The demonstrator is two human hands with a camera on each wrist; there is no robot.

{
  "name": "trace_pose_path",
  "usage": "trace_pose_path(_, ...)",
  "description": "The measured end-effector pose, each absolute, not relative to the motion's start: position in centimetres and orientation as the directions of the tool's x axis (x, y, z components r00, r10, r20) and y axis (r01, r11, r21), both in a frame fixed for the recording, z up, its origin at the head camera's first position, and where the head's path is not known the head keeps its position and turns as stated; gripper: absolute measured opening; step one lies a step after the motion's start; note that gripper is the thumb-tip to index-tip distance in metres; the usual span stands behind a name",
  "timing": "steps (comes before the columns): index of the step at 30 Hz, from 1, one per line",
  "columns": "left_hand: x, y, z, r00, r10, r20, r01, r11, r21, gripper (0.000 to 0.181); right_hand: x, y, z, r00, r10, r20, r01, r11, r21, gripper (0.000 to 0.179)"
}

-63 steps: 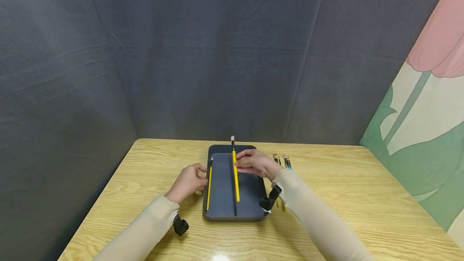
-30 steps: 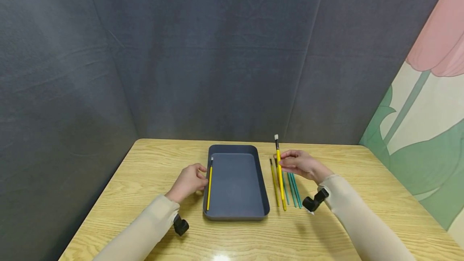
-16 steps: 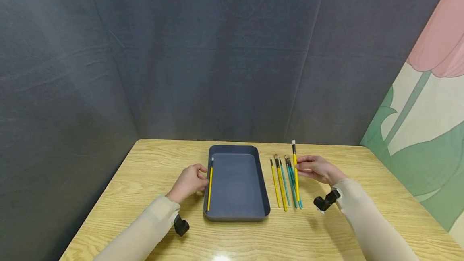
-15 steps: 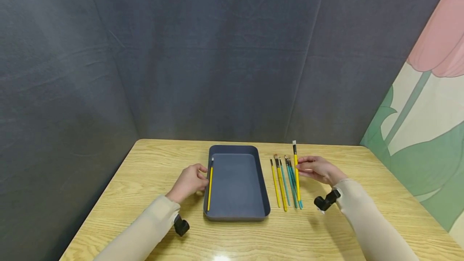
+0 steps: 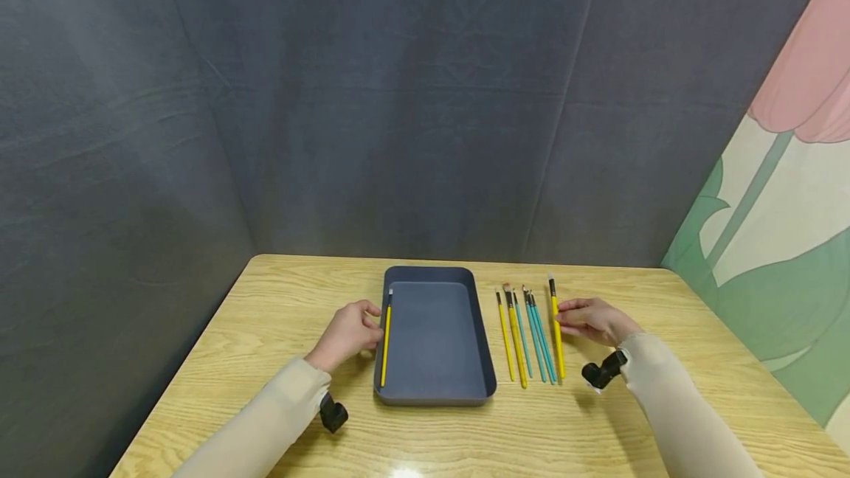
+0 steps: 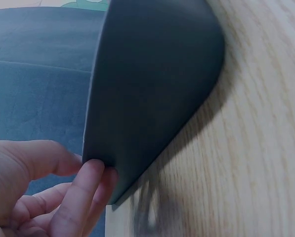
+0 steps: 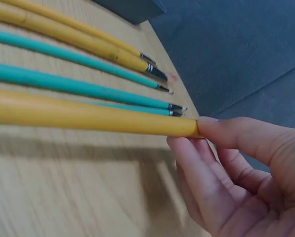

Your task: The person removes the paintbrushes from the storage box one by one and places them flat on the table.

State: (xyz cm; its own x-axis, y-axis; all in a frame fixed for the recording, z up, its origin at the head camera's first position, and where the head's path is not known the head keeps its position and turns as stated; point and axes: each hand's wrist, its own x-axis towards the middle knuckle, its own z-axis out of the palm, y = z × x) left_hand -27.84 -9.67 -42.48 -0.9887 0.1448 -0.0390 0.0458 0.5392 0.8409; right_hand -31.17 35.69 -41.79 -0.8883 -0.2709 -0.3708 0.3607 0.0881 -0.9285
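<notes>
My right hand [image 5: 594, 321] pinches a yellow-handled paintbrush [image 5: 558, 345] between thumb and fingertips, just right of a row of brushes on the table. In the right wrist view the yellow handle [image 7: 88, 117] slants over the wood and casts a shadow below it. My left hand [image 5: 347, 330] pinches the left side of a dark grey tray [image 5: 434, 401], thumb at the rim and fingers on the outer wall [image 6: 152, 84] in the left wrist view. Inside the tray, along its left wall, lies a thin yellow paintbrush [image 5: 385, 345].
Between tray and right hand lie two yellow brushes, one thin [image 5: 505, 341] and one thicker [image 5: 516, 345], then several teal brushes [image 5: 536, 338]. All point away from me on the wooden table [image 5: 279, 330]. A dark curtain [image 5: 398, 131] hangs behind the table.
My right hand has carried the yellow paintbrush from above the tray rightward past the other brushes, then lowered it toward the table. The left hand has stayed at the tray.
</notes>
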Motion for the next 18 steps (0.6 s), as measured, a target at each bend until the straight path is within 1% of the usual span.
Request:
trace_pose_path(5, -27.9, -9.7, -42.5, -0.989, 0.146, -0.034, 0.049, 0.533, 0.845, 0.036, -31.2, 35.8, -42.3, -0.886, -0.251, -0.388, 0.371, 0.117, -0.921, 0.017)
trace_pose_path(18, -28.0, -9.8, -42.7, -0.988, 0.152, -0.037, 0.051, 0.541, 0.840, 0.035, -31.6, 35.2, -43.0, -0.884, -0.189, -0.428, 0.399, 0.173, -0.901, 0.025)
